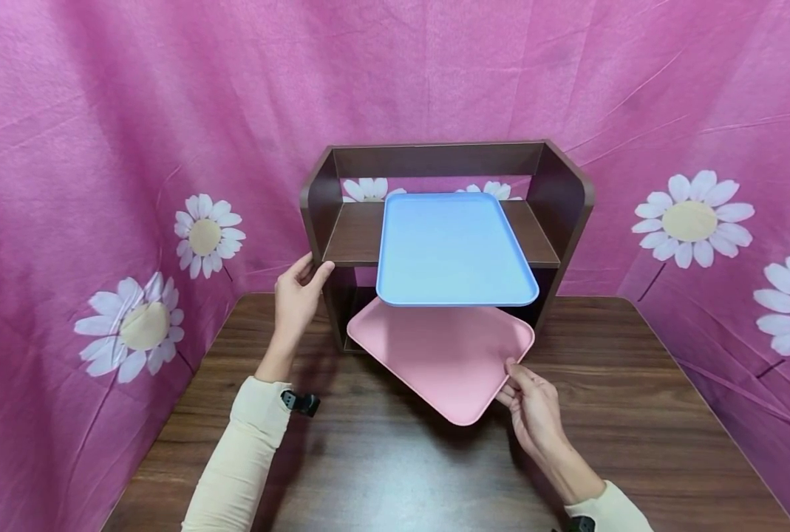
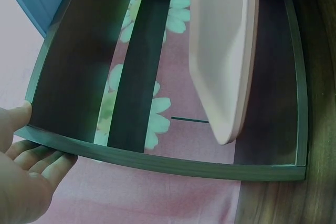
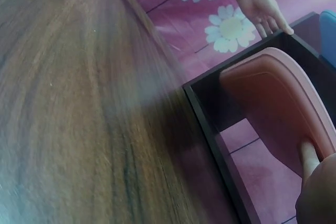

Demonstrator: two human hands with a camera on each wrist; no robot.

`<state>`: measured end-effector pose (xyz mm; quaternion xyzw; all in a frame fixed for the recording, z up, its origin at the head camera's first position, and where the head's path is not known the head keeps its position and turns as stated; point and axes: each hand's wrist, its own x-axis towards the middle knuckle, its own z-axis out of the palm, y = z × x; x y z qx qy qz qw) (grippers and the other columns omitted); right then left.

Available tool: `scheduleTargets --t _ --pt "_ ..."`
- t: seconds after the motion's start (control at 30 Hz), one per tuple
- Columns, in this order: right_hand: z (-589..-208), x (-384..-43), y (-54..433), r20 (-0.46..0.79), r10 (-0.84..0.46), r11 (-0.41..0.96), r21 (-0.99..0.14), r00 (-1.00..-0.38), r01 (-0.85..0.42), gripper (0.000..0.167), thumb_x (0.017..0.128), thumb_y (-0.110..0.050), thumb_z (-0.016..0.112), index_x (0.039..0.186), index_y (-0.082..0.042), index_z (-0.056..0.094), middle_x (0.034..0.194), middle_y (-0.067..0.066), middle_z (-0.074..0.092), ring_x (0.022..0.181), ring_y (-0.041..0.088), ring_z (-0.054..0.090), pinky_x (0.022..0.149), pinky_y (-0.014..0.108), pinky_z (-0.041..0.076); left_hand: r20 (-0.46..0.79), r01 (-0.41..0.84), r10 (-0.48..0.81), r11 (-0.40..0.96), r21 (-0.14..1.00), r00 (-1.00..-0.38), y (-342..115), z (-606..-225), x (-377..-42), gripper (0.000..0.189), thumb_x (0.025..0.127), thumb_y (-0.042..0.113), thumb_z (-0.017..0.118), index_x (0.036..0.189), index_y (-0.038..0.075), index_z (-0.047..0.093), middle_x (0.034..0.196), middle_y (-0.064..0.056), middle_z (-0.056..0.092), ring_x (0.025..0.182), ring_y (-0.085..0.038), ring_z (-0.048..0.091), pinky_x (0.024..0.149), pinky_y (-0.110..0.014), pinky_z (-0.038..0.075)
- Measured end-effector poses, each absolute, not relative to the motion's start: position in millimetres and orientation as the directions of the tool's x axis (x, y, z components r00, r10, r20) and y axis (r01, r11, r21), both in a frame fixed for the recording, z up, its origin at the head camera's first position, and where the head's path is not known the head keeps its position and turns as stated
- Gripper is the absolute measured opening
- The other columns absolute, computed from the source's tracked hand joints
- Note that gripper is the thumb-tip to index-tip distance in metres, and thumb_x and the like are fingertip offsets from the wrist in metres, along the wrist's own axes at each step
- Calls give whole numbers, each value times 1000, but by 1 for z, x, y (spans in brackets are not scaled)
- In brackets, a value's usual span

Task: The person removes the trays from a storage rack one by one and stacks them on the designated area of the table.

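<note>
A two-tier dark brown desk shelf (image 1: pixel 428 160) stands at the back of the wooden table. My left hand (image 1: pixel 296 299) holds its left side panel at the height of the middle board, thumb (image 2: pixel 20 114) on the front edge and fingers on the outer face. My right hand (image 1: pixel 534 406) pinches the right edge of a pink tray (image 1: pixel 441 355), thumb on top and fingers beneath. The tray sits turned at an angle, its rear part inside the lower opening and one corner jutting forward over the table. A light blue tray (image 1: pixel 454 251) lies on the middle board, overhanging its front.
Dark wood table (image 1: pixel 368 473) stretches in front of the shelf and to both sides. A pink curtain (image 1: pixel 434 74) with large white daisies hangs behind and at both sides. The blue tray's overhang hides part of the lower opening in the head view.
</note>
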<state>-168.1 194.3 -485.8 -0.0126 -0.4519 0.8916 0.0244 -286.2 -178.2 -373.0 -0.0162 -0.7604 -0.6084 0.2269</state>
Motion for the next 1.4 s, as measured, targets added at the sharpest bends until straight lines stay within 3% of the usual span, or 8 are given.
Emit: scheduleTargets --t 0.13,0.33,0.47,0.57,0.8,0.93,1.2,1.4 --pt "-484 -168 200 5 51 -587 -809 -999 -34 30 114 -11 50 94 -9 73 86 4 81 85 12 80 75 30 67 361 299 -250 253 920 -898 -179 -373 -285 52 99 31 80 143 7 68 136 -16 73 93 9 67 68 -11 57" --pt "-483 -170 209 -21 51 -580 -815 -998 -13 34 114 -13 49 87 -12 69 69 -4 70 59 4 63 60 25 62 353 291 -246 253 923 -903 -180 -372 -286 52 99 33 80 143 8 68 137 -14 72 105 -3 71 71 -11 58" --pt "-481 -171 216 -25 38 -583 -813 -999 -2 36 115 -14 49 86 -13 70 72 -3 73 63 6 69 61 26 63 346 287 -241 249 925 -907 -180 -372 -286 52 99 32 79 144 8 68 137 -14 72 115 -16 71 74 -12 58" --pt "-480 -171 221 -28 38 -576 -818 -999 1 37 115 -15 49 85 -13 70 72 -3 74 63 5 69 58 23 60 344 285 -240 250 925 -908 -181 -372 -286 52 99 32 79 144 8 68 137 -14 72 114 -15 71 73 -11 58" --pt "-476 -173 233 -75 75 -539 -842 -994 23 39 114 -17 51 81 -14 71 63 -10 57 56 6 35 53 21 24 362 301 -235 260 918 -902 -182 -372 -285 51 99 29 79 143 6 68 135 -17 73 96 6 68 69 -11 57" --pt "-476 -173 239 -94 86 -525 -850 -992 35 39 114 -18 52 81 -15 73 65 -9 61 56 3 41 50 18 28 364 300 -233 269 915 -902 -181 -371 -285 51 99 27 79 143 4 67 135 -19 73 96 5 68 68 -11 57" --pt "-476 -173 249 -91 69 -523 -851 -993 42 37 113 -18 54 82 -15 74 70 -7 68 57 2 55 48 13 43 365 303 -229 264 916 -903 -180 -370 -284 51 100 25 78 144 3 66 137 -20 71 118 -25 71 72 -11 58" --pt "-476 -173 253 -105 64 -509 -859 -992 58 38 113 -17 55 81 -15 76 70 -7 68 60 2 58 51 14 48 361 302 -230 254 919 -904 -179 -370 -285 50 100 27 79 144 4 67 137 -19 72 117 -22 71 75 -9 57"
